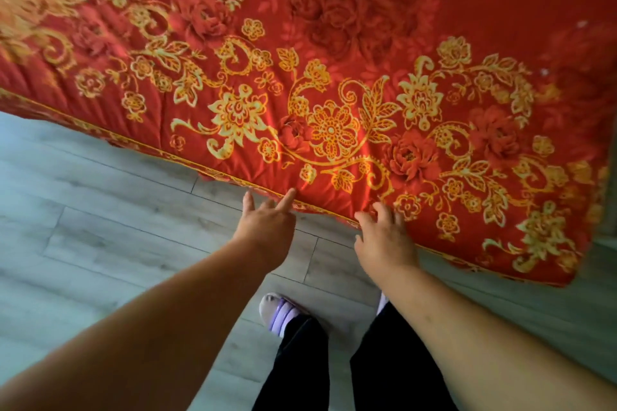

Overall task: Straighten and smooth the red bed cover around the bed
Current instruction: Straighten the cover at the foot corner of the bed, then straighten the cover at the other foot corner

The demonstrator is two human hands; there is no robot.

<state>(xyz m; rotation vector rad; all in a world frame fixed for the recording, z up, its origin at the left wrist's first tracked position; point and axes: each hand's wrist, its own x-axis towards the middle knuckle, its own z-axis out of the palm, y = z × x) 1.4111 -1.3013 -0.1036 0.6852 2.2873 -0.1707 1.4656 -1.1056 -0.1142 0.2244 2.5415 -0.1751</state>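
The red bed cover point(334, 60), printed with gold flowers and scrolls, fills the upper part of the head view and lies over the bed. Its trimmed near edge runs diagonally from the left down to a corner at the lower right. My left hand point(267, 223) hovers at that edge with fingers spread, the index fingertip touching the hem. My right hand point(384, 237) rests on the edge a little to the right, fingers bent over the hem. Small creases fan out in the fabric just above both hands. Neither hand visibly grips the fabric.
Grey wood-look floor planks point(100, 210) run along the near side of the bed. My legs in black trousers point(384, 360) and a lilac slipper point(283, 310) stand close to the bed edge. The cover's corner point(564, 274) hangs at the right.
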